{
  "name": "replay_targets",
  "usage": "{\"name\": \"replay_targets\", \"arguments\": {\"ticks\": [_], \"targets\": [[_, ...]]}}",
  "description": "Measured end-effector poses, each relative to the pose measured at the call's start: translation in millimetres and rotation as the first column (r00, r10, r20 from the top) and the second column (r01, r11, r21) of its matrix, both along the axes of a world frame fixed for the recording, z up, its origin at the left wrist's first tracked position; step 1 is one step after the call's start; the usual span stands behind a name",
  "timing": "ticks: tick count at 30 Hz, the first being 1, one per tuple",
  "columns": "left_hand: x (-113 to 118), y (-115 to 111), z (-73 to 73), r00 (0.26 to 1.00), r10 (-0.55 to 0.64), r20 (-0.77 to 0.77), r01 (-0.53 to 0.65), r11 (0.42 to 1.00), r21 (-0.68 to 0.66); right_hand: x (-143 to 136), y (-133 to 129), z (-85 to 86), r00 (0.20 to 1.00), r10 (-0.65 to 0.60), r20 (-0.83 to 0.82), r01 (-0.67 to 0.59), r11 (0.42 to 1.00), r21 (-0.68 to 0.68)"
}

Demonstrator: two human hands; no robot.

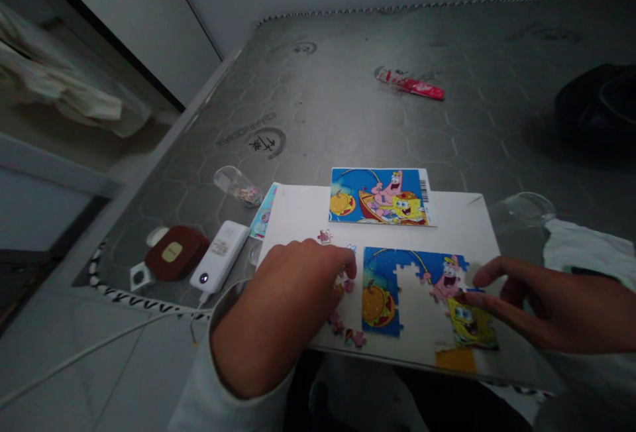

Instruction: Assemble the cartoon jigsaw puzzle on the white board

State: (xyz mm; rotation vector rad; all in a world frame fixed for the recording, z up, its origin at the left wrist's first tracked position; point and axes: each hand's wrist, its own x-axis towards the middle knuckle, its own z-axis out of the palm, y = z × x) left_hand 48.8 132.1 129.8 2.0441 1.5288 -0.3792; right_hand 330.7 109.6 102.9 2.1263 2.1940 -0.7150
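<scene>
A partly assembled jigsaw puzzle (380, 293) lies on a white board (303, 210), with a gap in its middle. Its left part shows a burger on blue; pink and yellow cartoon figures form the right part. My right hand (536, 299) is at the puzzle's right edge, thumb and forefinger closed about a small blue-edged puzzle piece (473, 290). My left hand (303, 273) is curled over loose puzzle pieces (355, 337) left of the puzzle. Its fingertips are partly hidden, so whatever they hold is unclear. Behind the puzzle lies a picture card (380, 197) with the same scene.
Left of the board are a clear cup (238, 185) holding small pieces, a white power bank (220, 256) with a cable, and a brown case (176, 253). A red wrapper (412, 84) lies farther back. Another clear cup (527, 210) and white cloth (586, 246) are at right.
</scene>
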Motion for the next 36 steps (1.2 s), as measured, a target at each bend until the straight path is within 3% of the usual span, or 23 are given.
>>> {"name": "replay_targets", "arguments": {"ticks": [6, 26, 36], "targets": [[3, 3, 3.3, 1.0, -0.018, -0.021, 0.018, 1.0, -0.026, 1, 0, -0.5, 1.0, -0.007, 0.009, 0.007, 1.0, -0.001], [6, 6, -8.2, 0.997, 0.036, -0.069, -0.033, 0.999, 0.039, 2, -1, -1.3, 1.0, 0.015, -0.001, -0.015, 1.0, -0.005], [5, 5, -3.5, 0.995, 0.059, -0.077, -0.055, 0.997, 0.047, 2, 2, -0.8, 1.0, 0.003, -0.005, -0.003, 1.0, -0.028]]}}
